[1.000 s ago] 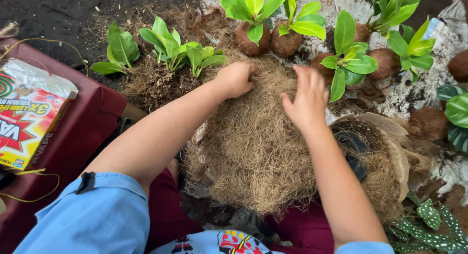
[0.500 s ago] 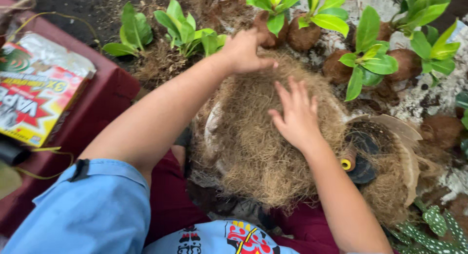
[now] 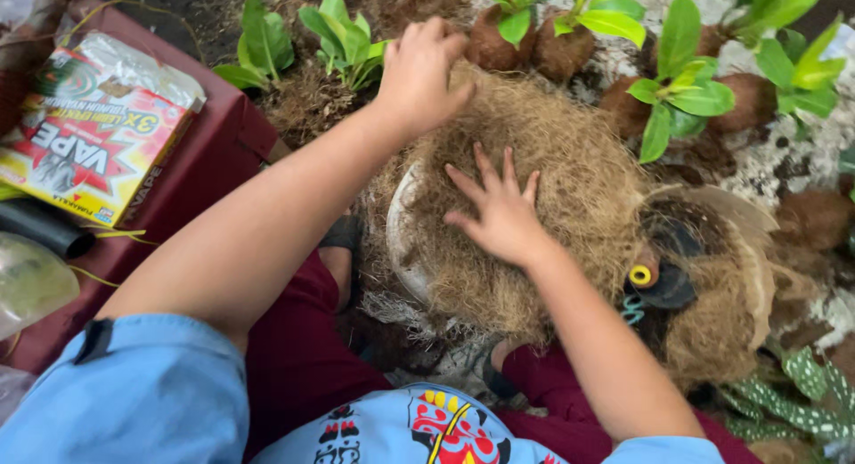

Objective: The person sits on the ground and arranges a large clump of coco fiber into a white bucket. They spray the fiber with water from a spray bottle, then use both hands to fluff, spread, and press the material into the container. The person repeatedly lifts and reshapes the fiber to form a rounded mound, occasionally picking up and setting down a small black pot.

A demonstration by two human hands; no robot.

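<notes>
right hand (image 3: 499,210) slid down fibre mound (image 3: 552,161)

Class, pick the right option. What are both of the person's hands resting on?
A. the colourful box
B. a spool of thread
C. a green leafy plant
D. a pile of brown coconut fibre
D: the left hand grips the top of the fibre pile and the right hand lies spread flat on it.

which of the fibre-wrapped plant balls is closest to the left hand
The brown ball directly right of the left hand, under the top-centre leaves; the other balls sit farther right.
</notes>
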